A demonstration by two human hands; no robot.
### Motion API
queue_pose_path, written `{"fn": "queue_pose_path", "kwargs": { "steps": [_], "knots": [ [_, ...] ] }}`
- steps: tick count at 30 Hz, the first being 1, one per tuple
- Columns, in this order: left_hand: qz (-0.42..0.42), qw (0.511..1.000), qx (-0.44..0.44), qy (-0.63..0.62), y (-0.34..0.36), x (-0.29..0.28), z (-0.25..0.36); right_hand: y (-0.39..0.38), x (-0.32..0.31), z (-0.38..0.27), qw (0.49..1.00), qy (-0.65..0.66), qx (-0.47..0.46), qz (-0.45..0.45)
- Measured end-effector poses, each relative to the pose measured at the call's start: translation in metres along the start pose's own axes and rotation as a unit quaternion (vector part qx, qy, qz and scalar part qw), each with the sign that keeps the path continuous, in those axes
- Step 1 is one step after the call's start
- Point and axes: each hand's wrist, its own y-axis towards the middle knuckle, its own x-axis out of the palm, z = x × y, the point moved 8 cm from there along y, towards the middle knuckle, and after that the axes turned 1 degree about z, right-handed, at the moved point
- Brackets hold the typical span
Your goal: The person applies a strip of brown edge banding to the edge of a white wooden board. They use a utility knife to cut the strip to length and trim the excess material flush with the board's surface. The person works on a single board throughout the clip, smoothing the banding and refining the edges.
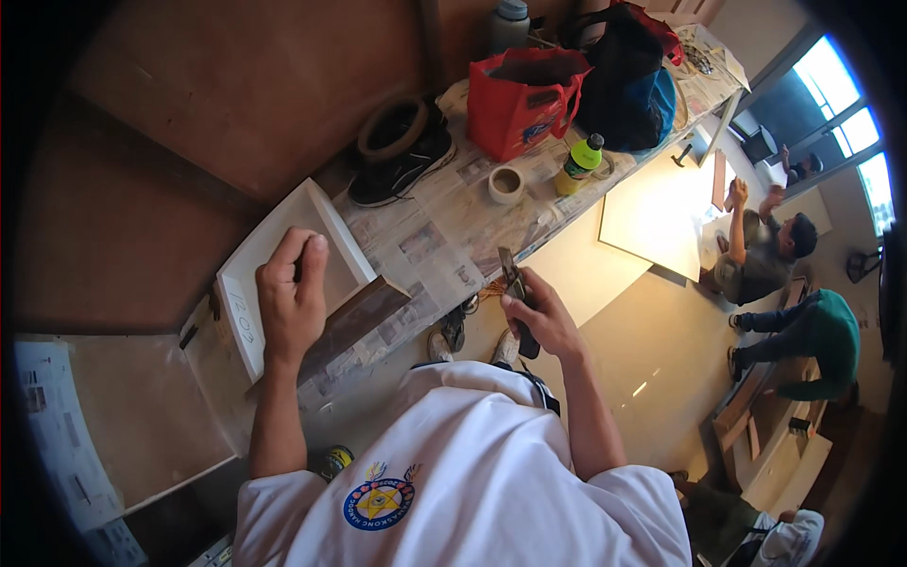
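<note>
My left hand (291, 293) is curled closed over a white open box (241, 312) on the paper-covered bench; what it holds, if anything, I cannot make out. A dark wooden strip (378, 307) lies along the box's right side, just beside that hand. My right hand (548, 321) grips a dark hand tool (515, 283) with a narrow top, held upright at the bench's front edge. Its exact kind is unclear.
The bench (416, 236) carries dark shoes (397, 175), a cup (505, 184), a bottle (578, 165), a red bag (510, 113) and dark bags. To the right, pale boards (642, 213) lie low, and several people (803, 340) work among wooden pieces.
</note>
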Motion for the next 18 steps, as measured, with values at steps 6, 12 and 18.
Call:
{"fn": "queue_pose_path", "kwargs": {
  "steps": [6, 12, 18],
  "knots": [
    [-0.137, 0.953, -0.159, -0.216, -0.017, 0.058, 0.016, -0.003, 0.014, -0.054, 0.974, 0.205, -0.028, -0.092],
    [-0.213, 0.924, -0.155, -0.276, -0.027, 0.089, 0.053, -0.027, 0.016, -0.113, 0.98, -0.033, -0.17, -0.102],
    [-0.224, 0.948, -0.089, -0.209, -0.026, 0.087, 0.084, -0.057, 0.039, -0.175, 0.877, -0.34, -0.339, 0.009]
  ]
}}
